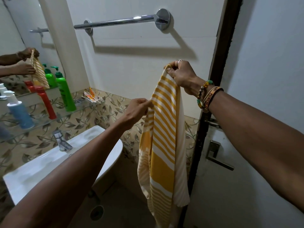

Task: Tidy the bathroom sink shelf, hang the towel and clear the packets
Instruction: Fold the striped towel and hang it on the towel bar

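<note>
Towel (162, 145) btm cut off at frame edge (packets' (91, 97) print too small)

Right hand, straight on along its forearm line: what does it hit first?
Likely the white tiled wall, just under the chrome towel rail, not the rail itself. The right hand pinches the yellow-and-white striped towel; nothing else shows between. Depth is unclear.

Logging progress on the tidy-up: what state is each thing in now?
towel: held up, not yet on the towel rail
left hand: pinches the towel's edge
right hand: grips the towel's top corner
towel rail: bare
packets: at the shelf's far end
green bottle: upright on the shelf
</note>
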Demonstrator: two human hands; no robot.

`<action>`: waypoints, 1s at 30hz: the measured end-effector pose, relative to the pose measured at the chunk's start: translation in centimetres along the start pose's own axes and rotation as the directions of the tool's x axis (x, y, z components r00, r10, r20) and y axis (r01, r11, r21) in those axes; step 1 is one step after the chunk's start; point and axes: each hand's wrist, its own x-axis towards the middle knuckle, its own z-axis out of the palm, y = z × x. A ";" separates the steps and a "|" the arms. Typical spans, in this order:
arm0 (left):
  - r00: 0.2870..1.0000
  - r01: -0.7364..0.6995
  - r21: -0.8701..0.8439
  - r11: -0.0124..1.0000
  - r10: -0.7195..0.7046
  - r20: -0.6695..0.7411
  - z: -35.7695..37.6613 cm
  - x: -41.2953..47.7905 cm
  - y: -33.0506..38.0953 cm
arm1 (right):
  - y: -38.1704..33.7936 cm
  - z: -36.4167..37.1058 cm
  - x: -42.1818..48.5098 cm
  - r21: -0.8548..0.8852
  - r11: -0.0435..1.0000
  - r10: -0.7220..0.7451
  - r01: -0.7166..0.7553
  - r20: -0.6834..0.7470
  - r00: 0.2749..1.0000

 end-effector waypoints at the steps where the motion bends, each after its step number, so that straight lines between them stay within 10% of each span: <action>1: 0.999 -0.030 0.044 0.999 0.029 0.031 0.3 -0.1 -0.2 | 0.1 0.2 0.0 0.004 1.000 -0.008 0.008 -0.008 1.000; 9: 0.965 -0.082 0.273 0.958 0.008 0.262 1.6 -1.2 -1.8 | 0.6 0.8 0.4 0.073 0.997 0.028 -0.025 -0.041 0.999; 25: 0.996 0.076 0.060 0.995 -0.079 0.045 -4.1 -0.6 -2.3 | 4.8 -0.7 -0.5 0.100 0.957 0.286 -0.271 -0.193 0.938; 30: 0.997 0.026 -0.021 0.999 -0.027 -0.069 -1.8 0.3 0.1 | 3.3 0.6 -1.8 -0.097 0.990 0.086 -0.106 -0.196 0.977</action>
